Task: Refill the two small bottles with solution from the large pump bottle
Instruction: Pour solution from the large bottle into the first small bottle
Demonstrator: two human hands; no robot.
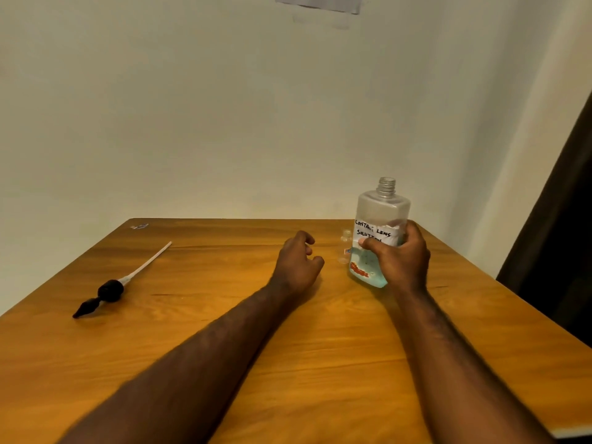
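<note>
Liquid fills only the lower part of the large pump bottle (381,213), open-necked at two o'clock on the counter (320,363), so it should lift lightly yet feel slick and squashy; the right hand (402,257) has its fingers clamped round the labelled waist. The left hand (298,264) curls its fingers loosely on nothing. One clear small bottle (345,248) at the big one's nine o'clock is barely legible; the second is unseen.

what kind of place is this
Probably a room in a home, not a lab: a plain wooden table against a pale wall, what looks like a dark curtain, and a large bottle with a handwritten label.
</note>
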